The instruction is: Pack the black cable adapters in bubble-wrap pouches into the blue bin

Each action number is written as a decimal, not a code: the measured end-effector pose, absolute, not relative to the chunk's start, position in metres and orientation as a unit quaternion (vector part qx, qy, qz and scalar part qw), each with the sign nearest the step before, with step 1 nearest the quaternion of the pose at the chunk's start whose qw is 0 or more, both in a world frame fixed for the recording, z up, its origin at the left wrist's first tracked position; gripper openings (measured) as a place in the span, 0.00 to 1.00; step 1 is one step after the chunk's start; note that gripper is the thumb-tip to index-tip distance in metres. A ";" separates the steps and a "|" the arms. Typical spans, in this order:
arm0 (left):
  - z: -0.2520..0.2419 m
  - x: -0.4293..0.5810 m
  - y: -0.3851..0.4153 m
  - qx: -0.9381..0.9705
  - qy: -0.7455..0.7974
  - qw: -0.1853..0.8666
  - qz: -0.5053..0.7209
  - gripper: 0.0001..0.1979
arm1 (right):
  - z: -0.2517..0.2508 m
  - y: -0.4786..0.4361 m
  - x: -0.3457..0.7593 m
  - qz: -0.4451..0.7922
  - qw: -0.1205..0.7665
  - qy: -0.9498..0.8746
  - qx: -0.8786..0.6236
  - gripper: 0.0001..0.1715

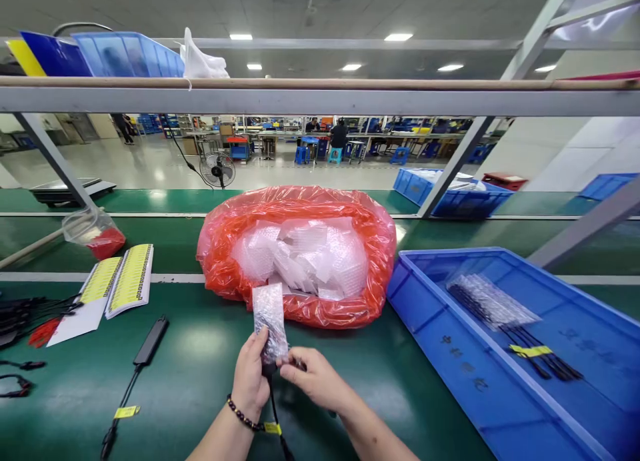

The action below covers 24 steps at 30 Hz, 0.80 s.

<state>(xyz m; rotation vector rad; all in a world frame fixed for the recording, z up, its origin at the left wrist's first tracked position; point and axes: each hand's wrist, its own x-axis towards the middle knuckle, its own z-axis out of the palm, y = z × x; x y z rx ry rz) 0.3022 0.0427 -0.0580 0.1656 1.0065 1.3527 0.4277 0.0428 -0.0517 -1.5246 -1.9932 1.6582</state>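
Note:
My left hand (250, 376) and my right hand (314, 380) meet over the green table (200, 368), both closed on a small bubble-wrap pouch (270, 318) held upright. A black part with a cable (276, 418) hangs out of the pouch's lower end, carrying a yellow tag. Just behind the hands stands a red plastic bag (295, 254) full of more bubble-wrap pouches. A second black adapter (150, 341) with its cable and yellow tag lies on the table to the left.
A blue crate (500, 381) on the right holds wrapped, bundled cables. Yellow label sheets (123, 281) and black cables (20, 311) lie at the left, with a small bag (95, 233) behind. A metal frame and shelf with blue bins (130, 53) run overhead. People work far back.

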 end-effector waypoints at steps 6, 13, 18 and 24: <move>-0.050 0.308 0.039 0.029 0.392 0.631 0.669 0.16 | -0.075 0.019 0.413 0.508 0.040 -0.684 -0.522 0.33; -0.061 0.322 0.018 0.160 0.356 0.670 0.631 0.17 | -0.064 0.030 0.430 0.517 0.088 -0.643 -0.559 0.44; -0.071 0.331 0.010 0.264 0.318 0.700 0.583 0.23 | -0.048 0.044 0.452 0.500 0.185 -0.606 -0.591 0.48; -0.090 0.316 0.009 0.509 0.402 0.642 0.409 0.34 | -0.047 0.043 0.481 0.402 0.147 -0.641 -0.637 0.42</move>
